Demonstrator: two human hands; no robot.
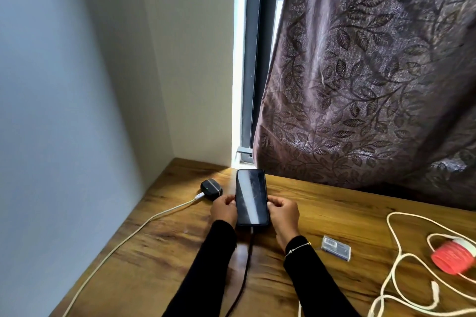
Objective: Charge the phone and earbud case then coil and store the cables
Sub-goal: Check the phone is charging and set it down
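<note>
Patterned brown curtain (373, 72) filling the upper right of the frame, hanging down to a wooden table (164, 247) that spans the bottom. Pale walls at left, meeting in a corner above the table's far left edge. Black-sleeved forearms reaching up from the bottom centre. Black phone (252, 197) lying screen up at lower centre, screen dark, near the table's far edge. Left hand (223, 210) curled against the phone's left edge, right hand (283, 213) curled against its right edge, fingers gripping both sides; thin bracelet on the right wrist. Dark cable (246, 270) plugged into the phone's near end, trailing down between the arms. White cable (116, 246) running from the lower left up into a small black earbud case (211, 189), just left of the phone. Loose white cord (401, 262) looping at lower right, beside a red round object (452, 258), blurred. Small clear box (336, 248) right of the right wrist.
</note>
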